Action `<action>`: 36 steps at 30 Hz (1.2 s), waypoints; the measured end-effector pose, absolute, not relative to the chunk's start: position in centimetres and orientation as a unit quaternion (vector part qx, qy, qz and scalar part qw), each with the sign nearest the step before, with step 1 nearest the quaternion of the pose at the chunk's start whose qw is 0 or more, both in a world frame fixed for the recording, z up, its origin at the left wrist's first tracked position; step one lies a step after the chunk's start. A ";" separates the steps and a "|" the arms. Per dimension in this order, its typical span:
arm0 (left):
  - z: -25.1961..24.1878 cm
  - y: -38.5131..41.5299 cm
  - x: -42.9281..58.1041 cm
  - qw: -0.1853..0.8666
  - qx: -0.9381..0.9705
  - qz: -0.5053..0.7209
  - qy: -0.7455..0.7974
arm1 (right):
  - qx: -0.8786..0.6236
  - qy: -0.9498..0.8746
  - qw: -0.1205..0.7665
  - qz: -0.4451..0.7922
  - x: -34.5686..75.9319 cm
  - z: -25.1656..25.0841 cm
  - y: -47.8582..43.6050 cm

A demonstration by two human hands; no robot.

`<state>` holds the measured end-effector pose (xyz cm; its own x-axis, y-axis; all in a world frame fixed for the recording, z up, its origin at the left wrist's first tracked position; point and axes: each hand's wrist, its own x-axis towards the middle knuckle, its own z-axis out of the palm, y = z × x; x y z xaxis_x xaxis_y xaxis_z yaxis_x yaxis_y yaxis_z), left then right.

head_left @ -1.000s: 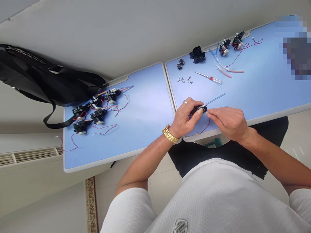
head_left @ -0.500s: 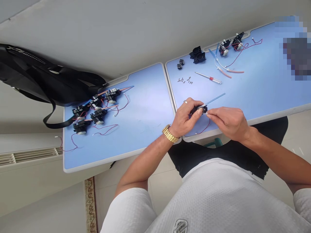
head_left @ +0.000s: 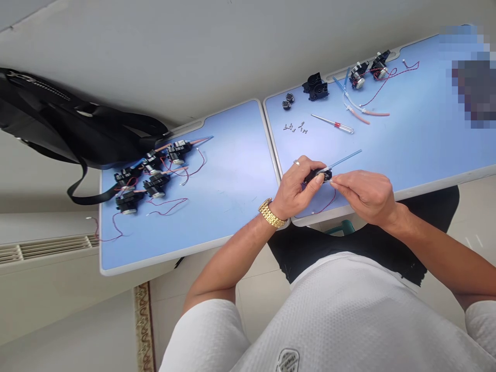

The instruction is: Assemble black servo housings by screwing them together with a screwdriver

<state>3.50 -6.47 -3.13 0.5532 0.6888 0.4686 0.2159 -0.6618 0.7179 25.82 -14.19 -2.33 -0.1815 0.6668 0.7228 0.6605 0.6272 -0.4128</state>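
Note:
My left hand [head_left: 300,188] is closed around a small black pump [head_left: 327,174] over the right-hand table, near its front edge. The thumb presses on the pump from the front, and much of its body is hidden by the fingers. A thin blue tube [head_left: 346,157] sticks out of it toward the upper right. Below, a thin dark red wire [head_left: 330,201] hangs down to the tabletop. At the pump's right end, my right hand [head_left: 364,194] pinches with thumb and forefinger. Something small and whitish shows at those fingertips, too small to name.
Beyond my hands lie a screwdriver [head_left: 333,123], small screws [head_left: 301,128], two round black parts [head_left: 287,105], black housings [head_left: 315,88], joined tubes [head_left: 358,109] and two motor units [head_left: 359,76]. Several wired assemblies [head_left: 157,185] and a black bag [head_left: 58,119] are at left.
The pump and its blue tube have shifted very slightly to the right. Both hands keep the same hold.

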 end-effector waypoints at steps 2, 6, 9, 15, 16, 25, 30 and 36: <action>-3.1 -6.5 3.5 0.309 0.827 0.381 0.276 | -0.435 -0.770 0.468 0.000 25.9 -2.4 -14.2; -3.1 -6.4 3.5 0.308 0.829 0.377 0.275 | -0.445 -0.767 0.463 -0.005 25.9 -2.5 -14.1; -3.1 -6.4 3.5 0.309 0.826 0.390 0.266 | -0.435 -0.770 0.467 -0.012 25.8 -2.4 -14.1; -3.1 -6.3 3.5 0.310 0.823 0.398 0.260 | -0.449 -0.772 0.447 -0.043 25.7 -2.3 -14.1; -3.1 -6.3 3.5 0.309 0.824 0.398 0.260 | -0.455 -0.773 0.440 -0.047 25.7 -2.3 -14.1; -3.2 -6.4 3.5 0.330 0.820 0.378 0.274 | -0.403 -0.813 0.417 -0.050 26.4 -1.9 -13.6; -3.1 -6.3 3.5 0.345 0.812 0.385 0.272 | -0.406 -0.796 0.442 -0.078 26.1 -2.1 -13.7; -3.2 -6.3 3.6 0.332 0.812 0.392 0.276 | -0.446 -0.781 0.432 -0.067 25.8 -2.0 -14.0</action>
